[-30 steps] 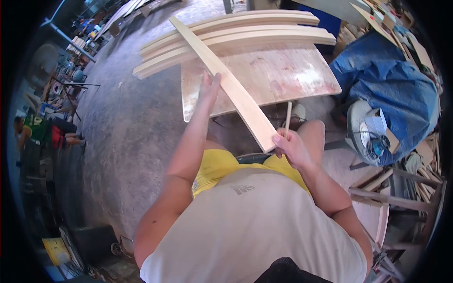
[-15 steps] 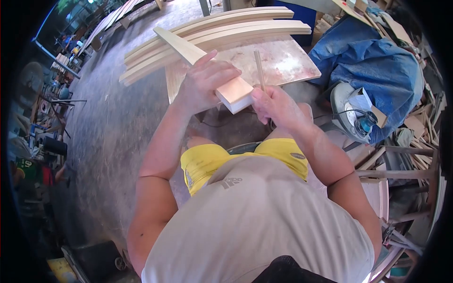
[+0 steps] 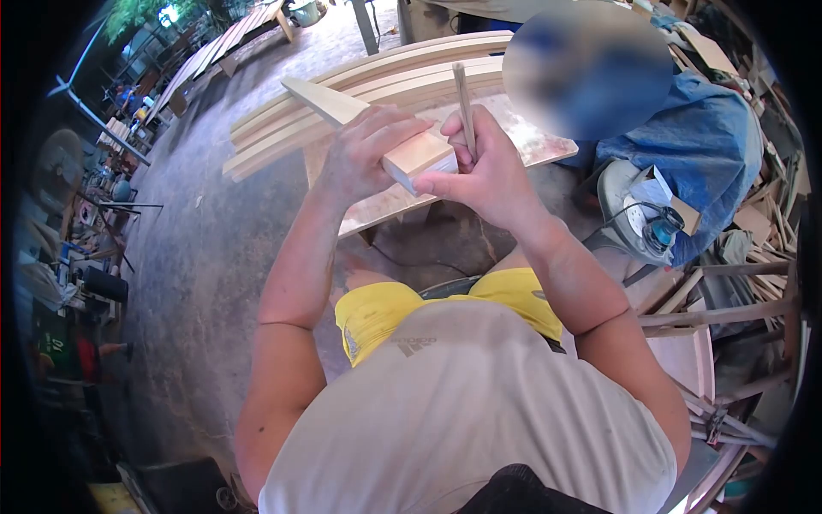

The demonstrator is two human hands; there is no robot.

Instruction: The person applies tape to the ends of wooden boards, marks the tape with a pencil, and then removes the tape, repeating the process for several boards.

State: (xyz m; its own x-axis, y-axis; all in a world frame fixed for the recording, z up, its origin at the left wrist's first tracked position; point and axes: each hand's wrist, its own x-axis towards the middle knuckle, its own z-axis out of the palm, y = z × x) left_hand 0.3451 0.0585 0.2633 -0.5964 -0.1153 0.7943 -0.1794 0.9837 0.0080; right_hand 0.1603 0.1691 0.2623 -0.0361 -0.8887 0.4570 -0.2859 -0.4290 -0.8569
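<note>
My left hand (image 3: pixel 361 161) is closed over a pale wooden board (image 3: pixel 421 156), whose squared end points toward me and whose far part slants up to the left. In my right hand (image 3: pixel 495 176) stands a thin wooden stick (image 3: pixel 464 107), held nearly upright by curled fingers. The right thumb lies against the near end of the board. Beneath both hands is a low worktable (image 3: pixel 548 147) with a dusty, pale top.
Several long curved wooden pieces (image 3: pixel 282 128) lie across the worktable. On the right, a power sander (image 3: pixel 664 227) rests on a round stand beside a blue tarp (image 3: pixel 719 146) and wood scraps. A blurred patch hides part of the upper right.
My right hand has moved up and turned, with its thumb now at the board's end and the stick farther up. The board has shifted slightly with my left hand.
</note>
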